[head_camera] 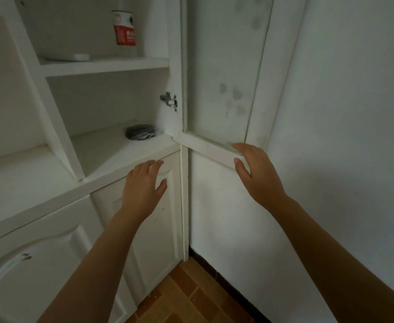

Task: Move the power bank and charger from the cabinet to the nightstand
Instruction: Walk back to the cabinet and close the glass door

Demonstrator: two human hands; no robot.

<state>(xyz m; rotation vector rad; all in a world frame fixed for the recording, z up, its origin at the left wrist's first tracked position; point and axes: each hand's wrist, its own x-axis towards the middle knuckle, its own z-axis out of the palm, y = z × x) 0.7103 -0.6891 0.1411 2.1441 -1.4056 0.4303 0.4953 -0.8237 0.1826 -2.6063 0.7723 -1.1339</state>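
The white wooden cabinet (pixel 58 145) stood open. On its upper shelf, toward eleven o'clock, lay a small flat white rounded block (pixel 81 57), probably the charger, with a red-and-white labelled bottle (pixel 124 27) behind it at twelve. On the lower shelf, near centre, sat a dark coiled bundle (pixel 140 131); whether it was the power bank could not be told. The left hand (pixel 144 183) hovered spread and empty below that shelf. At three o'clock the right hand (pixel 253 166), fingers loosely open, touched the glass-panelled white door (pixel 224 66) at its bottom rail.
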